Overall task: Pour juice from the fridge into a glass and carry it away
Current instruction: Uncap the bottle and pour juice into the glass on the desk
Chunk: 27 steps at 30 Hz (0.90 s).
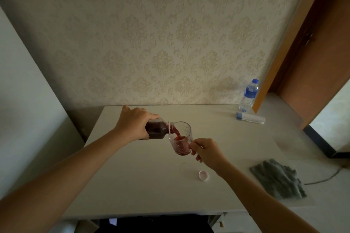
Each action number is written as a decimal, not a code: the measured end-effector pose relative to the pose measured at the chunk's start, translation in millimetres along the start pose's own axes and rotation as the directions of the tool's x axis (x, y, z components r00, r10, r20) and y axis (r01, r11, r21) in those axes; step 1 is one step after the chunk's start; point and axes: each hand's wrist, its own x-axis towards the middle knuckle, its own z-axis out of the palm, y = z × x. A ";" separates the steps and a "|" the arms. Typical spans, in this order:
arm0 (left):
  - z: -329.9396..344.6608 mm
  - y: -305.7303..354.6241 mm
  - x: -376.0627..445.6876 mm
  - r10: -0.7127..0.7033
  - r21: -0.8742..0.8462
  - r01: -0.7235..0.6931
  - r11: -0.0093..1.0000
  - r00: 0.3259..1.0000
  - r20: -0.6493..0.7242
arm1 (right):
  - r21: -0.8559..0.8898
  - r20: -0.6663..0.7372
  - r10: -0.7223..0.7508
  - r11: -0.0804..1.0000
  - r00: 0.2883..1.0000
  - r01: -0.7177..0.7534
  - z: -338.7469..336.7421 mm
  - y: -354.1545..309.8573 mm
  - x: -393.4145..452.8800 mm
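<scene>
My left hand point(133, 122) grips a small bottle of dark red juice point(158, 130), tipped on its side with the mouth over a clear glass mug point(181, 138). A red stream runs from the bottle into the glass, whose lower part holds red juice. My right hand point(207, 152) pinches the glass's handle on its right side; I cannot tell whether the glass rests on the white table point(132, 185) or is lifted off it. The bottle's white cap point(203, 175) lies upside down on the table, below the glass.
A water bottle with a blue cap point(248, 95) stands at the back right by the wall, a white tube point(250, 118) lying in front of it. A grey cloth point(277, 178) lies at the right edge. A wooden door point(310, 47) stands open on the right.
</scene>
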 end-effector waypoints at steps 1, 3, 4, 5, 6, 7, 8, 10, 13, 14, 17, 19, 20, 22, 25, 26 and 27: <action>0.2 0.4 -0.5 0.000 0.001 0.000 1.000 1.000 -0.002 | -0.003 0.002 0.001 1.000 1.000 -0.001 0.1 0.4 -0.6; 1.8 0.4 -1.8 0.000 -0.006 0.000 1.000 1.000 -0.001 | -0.003 0.006 0.005 1.000 1.000 -0.004 0.7 1.1 -1.7; 2.9 0.2 -2.4 -0.002 -0.011 0.002 1.000 1.000 0.001 | -0.003 0.006 0.004 1.000 1.000 -0.004 1.1 1.7 -2.0; 3.9 -0.1 -2.8 -0.004 -0.015 0.004 1.000 1.000 0.001 | -0.006 0.005 0.003 1.000 1.000 -0.003 1.5 2.5 -2.1; 4.9 -0.2 -3.2 -0.006 -0.017 0.006 1.000 1.000 0.002 | -0.010 0.004 0.001 1.000 1.000 -0.001 1.9 3.6 -2.0; 5.5 0.0 -3.4 -0.008 -0.019 0.008 1.000 1.000 0.003 | -0.013 0.005 0.002 1.000 1.000 -0.002 2.2 4.8 -1.7; 6.2 0.3 -3.8 -0.010 -0.021 0.010 1.000 1.000 0.003 | -0.013 0.006 0.003 1.000 1.000 -0.003 2.5 5.9 -1.4; 8.4 1.3 -4.9 -0.020 -0.033 0.020 0.999 1.000 -0.004 | 0.002 0.009 0.010 1.000 1.000 -0.010 3.3 8.1 -1.3; 17.7 1.6 -8.1 -0.072 -0.106 0.068 0.992 0.997 -0.031 | 0.072 0.012 0.024 0.997 1.000 -0.025 4.2 10.1 -3.1; 22.8 1.3 -9.7 -0.097 -0.144 0.090 0.986 0.994 -0.046 | 0.103 0.014 0.027 0.994 1.000 -0.028 4.5 10.5 -3.7; 38.8 1.3 -14.8 -0.191 -0.290 0.166 0.942 0.980 -0.061 | 0.182 0.009 0.034 0.983 0.999 -0.035 6.0 11.2 -3.3; 48.8 3.3 -18.4 -0.257 -0.393 0.221 0.893 0.966 -0.042 | 0.210 0.009 0.035 0.977 0.999 -0.036 7.5 11.6 -1.5; 53.6 4.8 -20.4 -0.288 -0.439 0.247 0.864 0.957 -0.027 | 0.219 0.011 0.036 0.975 0.999 -0.037 8.6 12.2 -0.5; 64.2 6.8 -25.5 -0.356 -0.540 0.302 0.785 0.934 0.006 | 0.240 0.012 0.042 0.970 0.999 -0.043 11.9 14.5 1.2; 84.6 8.2 -33.7 -0.448 -0.694 0.358 0.625 0.892 0.057 | 0.295 0.014 0.073 0.953 0.997 -0.074 19.7 22.1 4.1; 92.3 8.4 -35.7 -0.469 -0.728 0.370 0.577 0.880 0.076 | 0.306 0.018 0.086 0.948 0.996 -0.088 22.8 25.7 5.3; 100.0 8.8 -37.2 -0.486 -0.753 0.381 0.536 0.869 0.094 | 0.310 0.025 0.099 0.945 0.995 -0.102 26.1 30.1 6.5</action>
